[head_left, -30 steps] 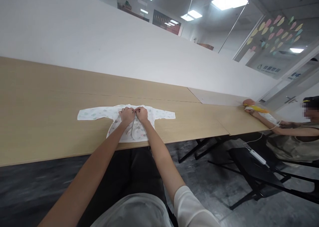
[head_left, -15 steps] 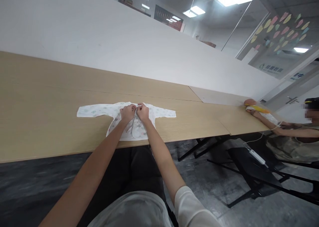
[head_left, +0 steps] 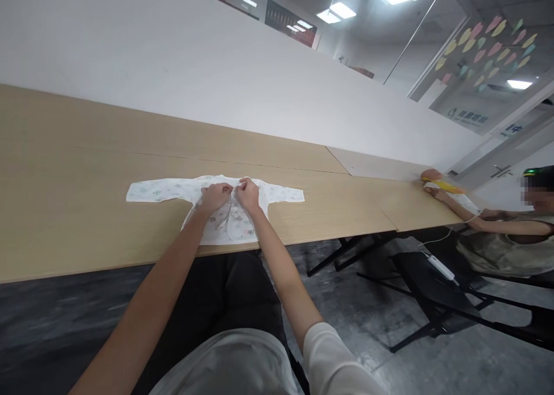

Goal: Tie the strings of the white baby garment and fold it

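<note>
A small white baby shirt (head_left: 241,224) with a faint printed pattern lies spread on the wooden table, both sleeves stretched out sideways and its lower hem close to the front edge. Near the neckline, my right hand (head_left: 248,194) pinches the edge of the front opening. My left hand (head_left: 216,197) is closed on the shirt's other front edge, slightly left of the right hand, with a small gap between them. The fingertips cover the exact spot of fabric that each hand grips.
The long wooden table (head_left: 86,222) runs along a white wall (head_left: 173,83). At the far right a seated person (head_left: 511,227) handles a doll-like figure with yellow cloth (head_left: 448,186). A black folding chair (head_left: 428,279) bearing a white power strip (head_left: 441,268) stands below.
My left hand has shifted a little to the left, widening the gap to my right hand. The left sleeve has slid slightly left. My right hand stays at the opening.
</note>
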Motion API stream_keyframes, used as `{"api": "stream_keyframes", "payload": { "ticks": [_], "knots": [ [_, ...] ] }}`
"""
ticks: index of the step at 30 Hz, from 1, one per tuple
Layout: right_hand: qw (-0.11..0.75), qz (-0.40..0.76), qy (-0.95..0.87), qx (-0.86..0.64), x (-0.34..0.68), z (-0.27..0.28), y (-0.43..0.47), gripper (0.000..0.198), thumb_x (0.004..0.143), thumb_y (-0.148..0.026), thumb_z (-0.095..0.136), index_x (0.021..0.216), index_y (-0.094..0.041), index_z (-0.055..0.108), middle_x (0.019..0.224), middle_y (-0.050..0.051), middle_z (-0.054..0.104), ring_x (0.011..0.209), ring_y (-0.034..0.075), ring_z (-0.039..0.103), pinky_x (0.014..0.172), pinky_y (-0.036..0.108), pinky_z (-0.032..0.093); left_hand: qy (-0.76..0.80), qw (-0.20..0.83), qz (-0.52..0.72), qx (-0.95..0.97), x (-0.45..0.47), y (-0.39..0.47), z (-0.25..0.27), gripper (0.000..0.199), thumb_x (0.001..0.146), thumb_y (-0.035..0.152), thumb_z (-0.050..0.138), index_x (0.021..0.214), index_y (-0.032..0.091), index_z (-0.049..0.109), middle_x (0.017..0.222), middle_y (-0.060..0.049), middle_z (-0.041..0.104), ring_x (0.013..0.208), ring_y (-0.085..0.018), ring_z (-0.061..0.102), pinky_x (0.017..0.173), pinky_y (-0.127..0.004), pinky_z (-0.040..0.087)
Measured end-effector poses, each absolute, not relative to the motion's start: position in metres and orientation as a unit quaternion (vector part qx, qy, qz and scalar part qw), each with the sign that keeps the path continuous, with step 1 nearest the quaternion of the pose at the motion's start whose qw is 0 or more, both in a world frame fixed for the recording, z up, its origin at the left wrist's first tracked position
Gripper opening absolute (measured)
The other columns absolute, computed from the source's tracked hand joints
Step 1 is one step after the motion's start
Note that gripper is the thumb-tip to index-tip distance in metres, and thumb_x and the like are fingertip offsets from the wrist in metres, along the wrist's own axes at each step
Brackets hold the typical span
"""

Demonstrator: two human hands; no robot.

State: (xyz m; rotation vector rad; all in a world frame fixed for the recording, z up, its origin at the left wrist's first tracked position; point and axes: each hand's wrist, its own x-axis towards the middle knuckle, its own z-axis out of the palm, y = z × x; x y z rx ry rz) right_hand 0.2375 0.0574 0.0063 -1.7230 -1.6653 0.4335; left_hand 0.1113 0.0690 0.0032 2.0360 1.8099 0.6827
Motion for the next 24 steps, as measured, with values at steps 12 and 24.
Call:
{"api": "stream_keyframes", "payload": {
  "ticks": [12,24],
  "knots": [
    [0.211,0.152,-0.729,-0.634,0.244,0.01,0.04,0.017,0.084,-0.009,0.065,0.083,-0.018,0.079,0.093,0.007,0.079,0.092,0.02,0.072,0.081,0.024,0.052,0.612,0.181,0.139,0.757,0.097,0.056,0.002,0.031,0.085,0.043,0.06,0.097,0.023,0.08,0.109,-0.01,0.077,0.108,-0.035,0.067,0.105,-0.051,0.038],
    [0.262,0.194,-0.672,-0.664,0.245,0.011,0.038,0.019,0.081,-0.006,0.063,0.081,-0.016,0.079,0.086,0.005,0.08,0.086,0.016,0.073,0.079,0.02,0.052,0.62,0.154,0.145,0.756,0.103,0.055,0.0,0.034,0.087,0.037,0.052,0.1,0.022,0.079,0.099,-0.01,0.077,0.101,-0.032,0.069,0.106,-0.049,0.039]
  ]
}}
